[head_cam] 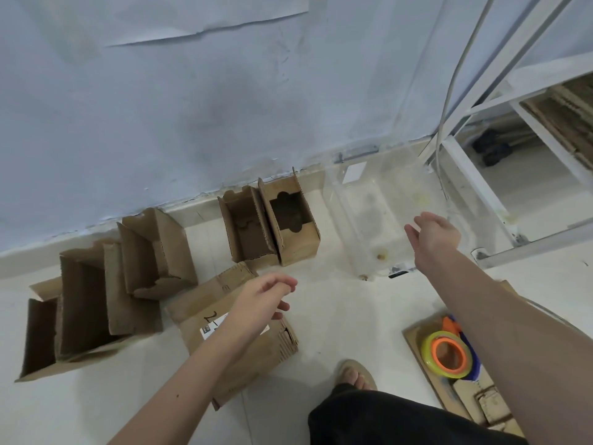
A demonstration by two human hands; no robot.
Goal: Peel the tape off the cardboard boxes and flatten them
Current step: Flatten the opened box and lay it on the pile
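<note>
Both hands hang over the floor holding nothing: the left hand [268, 295] hovers with fingers loosely curled above a closed box, while the right hand [431, 234] reaches out, fingers straight and relaxed, over a clear plastic bin [362, 220] by the wall. Farthest left, a group of open boxes [96, 293] stands on the floor [337, 316], flaps up and insides bare; no tape shows on them, yet they keep their shape, so flattening is still owed. Just under the left hand lies the closed box [237, 335], brown, with a white label and a handwritten mark on top; it looks like the one most in need of peeling, though whether tape runs along its seam I cannot tell. Behind it, against the wall, two small boxes [269, 226] stand open side by side, touching, with scalloped cut-outs in their flaps. Far right, near the person's foot, flat cardboard [475, 399] lies with a tape roll [447, 353] resting on it, which suggests some flattening is done. By my reckoning most of the job remains.
</note>
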